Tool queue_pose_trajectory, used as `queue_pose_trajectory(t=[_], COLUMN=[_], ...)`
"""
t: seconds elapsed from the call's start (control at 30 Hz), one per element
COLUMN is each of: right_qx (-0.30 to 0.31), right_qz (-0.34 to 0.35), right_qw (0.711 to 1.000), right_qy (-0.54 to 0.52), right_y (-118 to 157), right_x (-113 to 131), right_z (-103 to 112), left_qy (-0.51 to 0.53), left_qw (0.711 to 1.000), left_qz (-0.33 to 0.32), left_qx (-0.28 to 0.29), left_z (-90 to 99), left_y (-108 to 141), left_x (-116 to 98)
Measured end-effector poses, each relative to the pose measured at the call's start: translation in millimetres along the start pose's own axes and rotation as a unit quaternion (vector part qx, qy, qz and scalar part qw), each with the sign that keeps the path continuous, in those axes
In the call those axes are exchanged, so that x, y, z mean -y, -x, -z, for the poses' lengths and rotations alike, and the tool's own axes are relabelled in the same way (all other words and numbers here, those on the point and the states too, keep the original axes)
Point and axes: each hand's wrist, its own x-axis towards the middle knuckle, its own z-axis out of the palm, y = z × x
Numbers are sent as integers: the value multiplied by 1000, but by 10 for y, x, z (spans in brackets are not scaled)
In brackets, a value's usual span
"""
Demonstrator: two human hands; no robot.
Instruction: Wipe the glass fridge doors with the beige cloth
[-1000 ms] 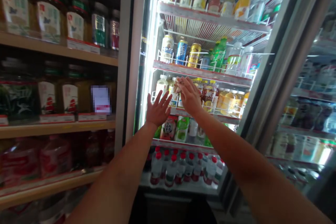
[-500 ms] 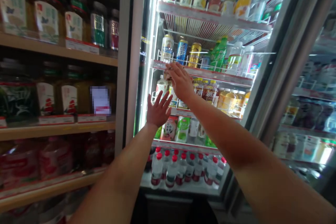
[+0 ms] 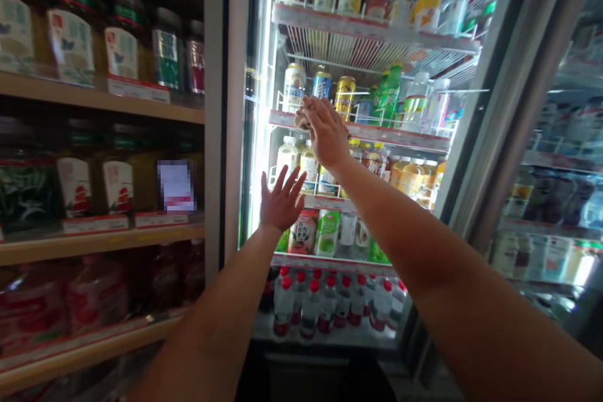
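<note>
up higher now, my right hand (image 3: 326,133) pinches a small crumpled packet (image 3: 302,119) right by the fridge shelf (image 3: 405,138), while my left hand (image 3: 282,200) stays down low, wide open, holding nothing.

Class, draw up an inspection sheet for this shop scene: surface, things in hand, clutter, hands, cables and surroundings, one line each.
Surface: wire shelf with a red-marked edge, in a lit glass-door drinks cooler.
Job's things: small pale crumpled item, too blurred to identify, at the shelf's left end.
Clutter: blue can and gold can just behind the item.
Grippers: right hand pinches the item; left hand open, fingers spread, holding nothing.
Cables: nothing seen.
Surroundings: jars on wooden shelves to the left; red-capped water bottles on the cooler's bottom shelf.
</note>
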Motion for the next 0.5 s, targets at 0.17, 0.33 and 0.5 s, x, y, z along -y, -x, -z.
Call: queue_pose_trajectory(t=[0.17, 0.33, 0.5], right_qx=[33, 53, 30], right_qz=[42, 31, -25], right_qw=[998, 998, 999], right_qy=[22, 17, 28], right_y=[150, 6, 197], right_x=[-72, -280, -356], right_z=[104, 259, 318], left_qy=[2, -2, 16], left_qw=[1000, 1000, 1000], left_qz=[4, 7, 13], left_qx=[4, 12, 12], left_z=[-4, -16, -27], left_y=[-3, -4, -7], left_x=[-1, 10, 15])
